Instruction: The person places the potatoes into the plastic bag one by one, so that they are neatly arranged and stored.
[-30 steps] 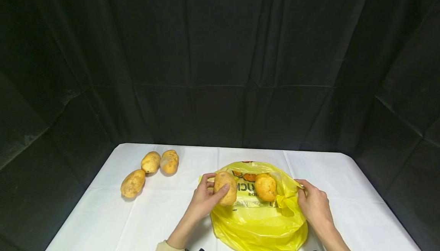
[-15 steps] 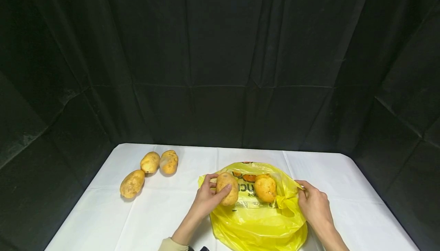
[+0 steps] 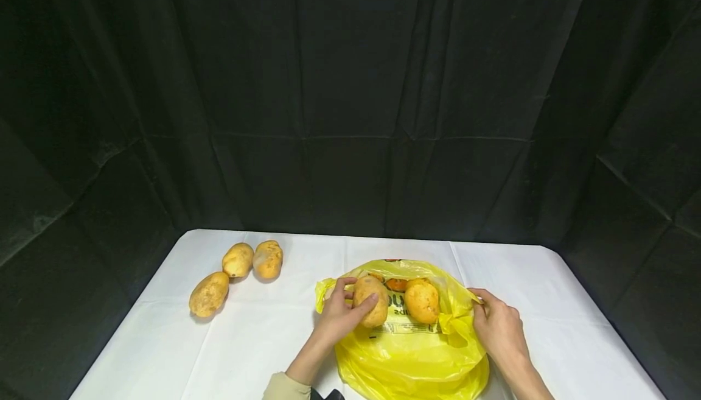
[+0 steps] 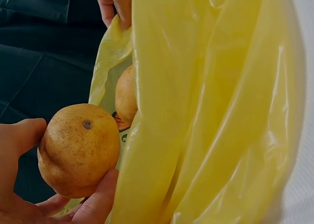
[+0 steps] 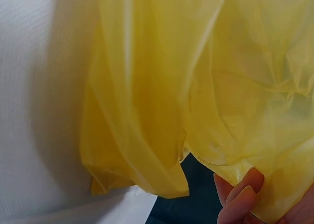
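Backdrop: black fabric sheeting, creased (image 3: 350,114), hung behind and to both sides. Surface: one table under white cloth (image 3: 263,339). Container: one translucent yellow plastic bag, dark-printed inside (image 3: 405,366), mouth agape; we count one brown-yellow rounded potato in it (image 3: 422,301), lying against the print, and cannot see into the lower folds. Hands, two: the bare right hand (image 3: 499,327) pinches the bag's rim between thumb and fingers; the bare left hand (image 3: 335,319), thumb opposite curled fingers, grips one tan oval potato (image 3: 370,302) at the bag's mouth, whether past the rim we cannot tell. Loose stock: three tan potatoes, one elongated (image 3: 210,294), one rounded (image 3: 238,260), one blotched (image 3: 268,260), grouped on the cloth at far left, well apart from the bag. Step in hand, as we judge it: loading the bag, mid-count. Next move, in our estimate, calls for lowering the held potato beside its fellow and loosening the left fingers, rim kept raised.
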Tool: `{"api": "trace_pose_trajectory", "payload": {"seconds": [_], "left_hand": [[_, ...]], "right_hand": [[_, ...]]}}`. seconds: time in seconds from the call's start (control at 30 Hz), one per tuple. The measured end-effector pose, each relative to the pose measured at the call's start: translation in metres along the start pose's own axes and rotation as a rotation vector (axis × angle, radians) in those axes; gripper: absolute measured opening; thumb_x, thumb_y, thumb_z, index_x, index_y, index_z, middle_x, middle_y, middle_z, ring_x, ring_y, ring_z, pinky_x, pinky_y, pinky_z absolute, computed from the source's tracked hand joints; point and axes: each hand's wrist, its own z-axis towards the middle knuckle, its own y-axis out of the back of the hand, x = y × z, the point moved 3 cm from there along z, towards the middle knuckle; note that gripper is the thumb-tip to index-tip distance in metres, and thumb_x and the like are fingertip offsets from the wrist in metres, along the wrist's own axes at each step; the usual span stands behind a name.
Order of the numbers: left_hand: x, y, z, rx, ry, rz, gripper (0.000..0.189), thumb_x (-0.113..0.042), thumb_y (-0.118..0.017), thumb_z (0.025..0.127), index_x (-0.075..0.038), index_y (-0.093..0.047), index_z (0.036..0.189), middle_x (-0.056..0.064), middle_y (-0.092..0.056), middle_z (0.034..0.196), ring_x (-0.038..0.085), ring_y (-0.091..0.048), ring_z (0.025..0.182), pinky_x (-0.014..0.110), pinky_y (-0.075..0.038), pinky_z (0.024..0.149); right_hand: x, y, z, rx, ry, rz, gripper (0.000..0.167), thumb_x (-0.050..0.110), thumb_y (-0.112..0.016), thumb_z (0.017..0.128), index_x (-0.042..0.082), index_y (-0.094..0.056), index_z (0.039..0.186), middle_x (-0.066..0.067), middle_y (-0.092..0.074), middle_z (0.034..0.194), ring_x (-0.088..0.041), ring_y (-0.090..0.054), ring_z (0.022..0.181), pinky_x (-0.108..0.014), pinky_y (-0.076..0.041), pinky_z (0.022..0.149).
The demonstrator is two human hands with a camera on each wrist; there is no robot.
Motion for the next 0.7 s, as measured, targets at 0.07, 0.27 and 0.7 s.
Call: {"api": "trace_pose_trajectory", "payload": {"seconds": [0.07,0.27,0.7], "left_hand": [[0.001,-0.002,0.002,-0.001,0.004,0.0,0.066,-0.043,-0.07,0.089,-0.002,-0.045,0.134,0.018,-0.059,0.109,0.027,-0.06,0.093,0.039,-0.051,0.072],[0.004,-0.006,0.008,-0.014,0.014,0.014,0.066,-0.044,-0.07,0.088,-0.002,-0.046,0.133,0.016,-0.06,0.107,0.027,-0.059,0.094,0.039,-0.051,0.074],[0.007,-0.018,0.012,0.02,0.013,0.014,0.065,-0.043,-0.07,0.089,-0.002,-0.044,0.133,0.016,-0.06,0.105,0.025,-0.059,0.091,0.039,-0.051,0.073]], "right_hand": [[0.0,0.0,-0.001,-0.011,0.008,-0.002,0.029,0.002,-0.054,0.094,-0.002,-0.065,0.12,-0.025,-0.068,0.101,-0.023,-0.054,0.068,-0.039,-0.046,0.061],[-0.001,0.0,-0.001,-0.038,0.022,-0.007,0.028,0.002,-0.055,0.093,-0.001,-0.066,0.118,-0.02,-0.069,0.093,-0.023,-0.053,0.066,-0.038,-0.044,0.06],[-0.001,0.0,-0.001,-0.018,0.009,-0.009,0.029,0.002,-0.055,0.094,-0.001,-0.065,0.12,-0.025,-0.068,0.104,-0.024,-0.056,0.072,-0.042,-0.047,0.065]]}}
